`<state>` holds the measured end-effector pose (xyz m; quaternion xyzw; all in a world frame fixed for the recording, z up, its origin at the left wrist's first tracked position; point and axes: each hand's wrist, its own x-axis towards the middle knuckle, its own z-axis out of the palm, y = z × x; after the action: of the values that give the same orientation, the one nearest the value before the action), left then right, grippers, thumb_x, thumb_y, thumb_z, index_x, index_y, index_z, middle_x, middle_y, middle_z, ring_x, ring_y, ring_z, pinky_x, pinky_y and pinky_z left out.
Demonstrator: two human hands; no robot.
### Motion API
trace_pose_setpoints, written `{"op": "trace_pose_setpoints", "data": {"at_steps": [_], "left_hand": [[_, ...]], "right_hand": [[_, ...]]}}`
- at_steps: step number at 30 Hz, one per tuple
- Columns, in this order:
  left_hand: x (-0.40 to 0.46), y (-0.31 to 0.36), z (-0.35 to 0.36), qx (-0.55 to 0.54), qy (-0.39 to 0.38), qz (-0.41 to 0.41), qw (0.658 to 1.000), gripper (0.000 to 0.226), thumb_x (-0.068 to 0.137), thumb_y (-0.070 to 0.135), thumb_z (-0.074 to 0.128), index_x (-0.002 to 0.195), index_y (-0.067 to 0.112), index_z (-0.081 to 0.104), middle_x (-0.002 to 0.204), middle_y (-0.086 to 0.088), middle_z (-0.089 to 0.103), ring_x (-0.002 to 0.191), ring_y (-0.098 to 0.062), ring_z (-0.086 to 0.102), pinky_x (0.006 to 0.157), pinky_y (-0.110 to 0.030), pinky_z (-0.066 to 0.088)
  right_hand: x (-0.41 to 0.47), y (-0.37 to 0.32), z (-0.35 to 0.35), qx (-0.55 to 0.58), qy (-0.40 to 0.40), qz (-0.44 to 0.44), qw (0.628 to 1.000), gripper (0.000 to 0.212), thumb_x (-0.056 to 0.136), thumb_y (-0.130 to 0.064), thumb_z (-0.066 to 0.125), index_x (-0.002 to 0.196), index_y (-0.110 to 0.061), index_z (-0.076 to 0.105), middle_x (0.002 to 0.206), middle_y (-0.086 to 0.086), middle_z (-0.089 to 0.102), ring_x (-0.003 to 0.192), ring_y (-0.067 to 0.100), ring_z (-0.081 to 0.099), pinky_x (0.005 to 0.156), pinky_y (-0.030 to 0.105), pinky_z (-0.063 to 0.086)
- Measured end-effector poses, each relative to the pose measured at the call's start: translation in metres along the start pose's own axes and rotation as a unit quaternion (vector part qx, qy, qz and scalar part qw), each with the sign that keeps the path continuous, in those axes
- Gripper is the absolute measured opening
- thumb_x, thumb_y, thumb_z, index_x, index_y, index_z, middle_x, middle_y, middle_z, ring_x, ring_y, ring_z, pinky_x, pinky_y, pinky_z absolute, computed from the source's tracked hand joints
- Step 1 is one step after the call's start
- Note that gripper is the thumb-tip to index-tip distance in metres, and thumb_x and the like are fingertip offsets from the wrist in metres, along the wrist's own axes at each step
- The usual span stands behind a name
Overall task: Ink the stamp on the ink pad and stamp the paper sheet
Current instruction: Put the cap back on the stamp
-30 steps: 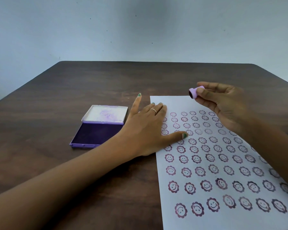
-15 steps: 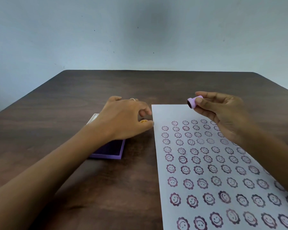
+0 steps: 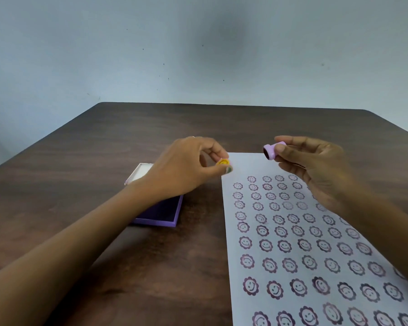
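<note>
The dark brown wooden surface (image 3: 80, 184) fills the lower frame; on it at lower right lies the white paper sheet (image 3: 245, 168), covered with rows of purple smiling-flower prints. Left of centre sits the open purple rectangular ink pad (image 3: 161, 214), partly hidden by the left hand (image 3: 186, 170), whose fingers pinch a small yellow smiley-face disc (image 3: 222, 162). The right hand (image 3: 316, 170), fingers clamped, holds the small lilac plastic stamp (image 3: 270, 151) above the sheet's top edge, inked face turned left.
</note>
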<state>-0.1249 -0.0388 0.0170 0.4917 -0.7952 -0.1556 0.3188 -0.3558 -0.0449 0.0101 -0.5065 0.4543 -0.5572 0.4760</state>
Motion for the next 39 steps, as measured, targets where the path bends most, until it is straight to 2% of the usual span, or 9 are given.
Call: {"op": "trace_pose_setpoints", "data": {"at_steps": [2, 5, 9, 12, 16, 21, 27, 34, 39], "left_hand": [[-0.001, 0.007, 0.004, -0.112, 0.035, -0.033, 0.993, 0.020, 0.078, 0.036, 0.072, 0.091, 0.021, 0.072, 0.084, 0.007, 0.073, 0.075, -0.012, 0.066, 0.075, -0.033, 0.056], [-0.004, 0.015, 0.008, -0.239, 0.059, -0.082, 0.966, 0.023, 0.079, 0.027, 0.072, 0.097, 0.013, 0.072, 0.084, 0.002, 0.074, 0.077, -0.009, 0.068, 0.079, -0.026, 0.056], [-0.006, 0.018, 0.010, -0.352, 0.054, -0.156, 0.922, 0.024, 0.079, 0.026, 0.071, 0.100, 0.015, 0.071, 0.093, -0.003, 0.075, 0.089, -0.016, 0.071, 0.084, -0.028, 0.056], [-0.006, 0.019, 0.013, -0.406, 0.050, -0.178, 0.895, 0.024, 0.079, 0.023, 0.071, 0.100, 0.014, 0.071, 0.095, -0.003, 0.075, 0.090, -0.017, 0.071, 0.088, -0.031, 0.055], [-0.006, 0.021, 0.016, -0.420, 0.045, -0.188, 0.887, 0.024, 0.080, 0.022, 0.069, 0.103, 0.014, 0.070, 0.100, -0.004, 0.074, 0.091, -0.017, 0.071, 0.092, -0.037, 0.053], [-0.008, 0.022, 0.017, -0.420, 0.043, -0.180, 0.889, 0.022, 0.081, 0.020, 0.068, 0.102, 0.016, 0.069, 0.100, -0.002, 0.074, 0.090, -0.016, 0.071, 0.091, -0.036, 0.053], [-0.008, 0.022, 0.021, -0.422, 0.036, -0.171, 0.890, 0.024, 0.081, 0.020, 0.069, 0.104, 0.014, 0.070, 0.100, -0.006, 0.075, 0.092, -0.018, 0.071, 0.092, -0.038, 0.053], [-0.008, 0.020, 0.020, -0.414, 0.044, -0.154, 0.896, 0.025, 0.079, 0.017, 0.071, 0.103, 0.012, 0.070, 0.097, -0.007, 0.075, 0.089, -0.017, 0.072, 0.089, -0.036, 0.054], [-0.008, 0.019, 0.020, -0.371, 0.050, -0.123, 0.919, 0.028, 0.078, 0.016, 0.072, 0.105, 0.009, 0.070, 0.096, -0.006, 0.075, 0.085, -0.015, 0.072, 0.081, -0.027, 0.057]], "right_hand": [[-0.001, 0.000, 0.002, 0.005, -0.013, 0.005, 1.000, 0.034, 0.061, -0.020, 0.071, 0.094, -0.014, 0.070, 0.079, -0.003, 0.076, 0.074, 0.010, 0.068, 0.065, 0.016, 0.055], [-0.003, 0.000, 0.007, 0.056, -0.040, 0.021, 0.997, 0.033, 0.063, -0.014, 0.069, 0.096, -0.009, 0.068, 0.077, 0.000, 0.076, 0.071, 0.010, 0.068, 0.064, 0.015, 0.054], [-0.006, 0.000, 0.011, 0.117, -0.064, 0.047, 0.990, 0.027, 0.062, -0.008, 0.069, 0.089, -0.008, 0.068, 0.079, 0.005, 0.076, 0.074, 0.016, 0.070, 0.065, 0.018, 0.055], [-0.007, 0.000, 0.014, 0.125, -0.077, 0.051, 0.988, 0.027, 0.062, -0.005, 0.067, 0.089, -0.007, 0.067, 0.082, 0.007, 0.076, 0.078, 0.018, 0.071, 0.066, 0.018, 0.055], [-0.009, 0.000, 0.017, 0.126, -0.089, 0.052, 0.987, 0.031, 0.061, -0.005, 0.068, 0.092, -0.005, 0.067, 0.086, 0.010, 0.075, 0.080, 0.020, 0.071, 0.066, 0.019, 0.056], [-0.011, -0.002, 0.019, 0.109, -0.098, 0.042, 0.988, 0.044, 0.048, -0.015, 0.075, 0.091, -0.008, 0.070, 0.092, 0.012, 0.075, 0.085, 0.022, 0.071, 0.067, 0.020, 0.056], [-0.015, -0.002, 0.023, 0.069, -0.116, 0.034, 0.990, 0.050, 0.049, -0.018, 0.075, 0.096, -0.006, 0.069, 0.098, 0.013, 0.073, 0.090, 0.025, 0.070, 0.072, 0.024, 0.057], [-0.017, -0.001, 0.022, 0.037, -0.113, 0.020, 0.993, 0.047, 0.051, -0.020, 0.075, 0.096, -0.008, 0.069, 0.097, 0.014, 0.073, 0.090, 0.028, 0.070, 0.077, 0.029, 0.058], [-0.019, -0.002, 0.022, -0.055, -0.094, -0.019, 0.994, 0.036, 0.058, -0.022, 0.073, 0.093, -0.013, 0.071, 0.094, 0.010, 0.074, 0.085, 0.026, 0.071, 0.078, 0.036, 0.057]]}}
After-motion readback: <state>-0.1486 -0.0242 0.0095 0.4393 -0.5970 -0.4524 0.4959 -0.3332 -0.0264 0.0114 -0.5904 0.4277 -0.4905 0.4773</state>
